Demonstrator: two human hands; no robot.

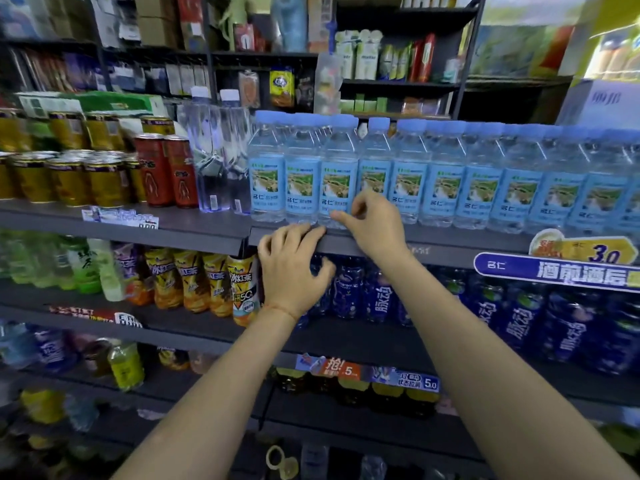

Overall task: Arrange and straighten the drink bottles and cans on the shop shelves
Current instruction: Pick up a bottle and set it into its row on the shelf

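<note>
Crowded shop shelves face us, drinks row on row.

Our left hand (294,268) rests loosely curled on the dark shelf edge (450,242), holding nothing; our right hand (372,223) curls at the base of the blue-labelled water bottles (337,181), at twelve o'clock, whether gripping one we cannot tell. We should nudge each bottle flush, label outward. Red cans (166,171) stand at ten o'clock.

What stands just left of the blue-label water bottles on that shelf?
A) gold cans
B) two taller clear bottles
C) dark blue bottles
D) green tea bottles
B: two taller clear bottles stand between the red cans and the water bottles.
</note>
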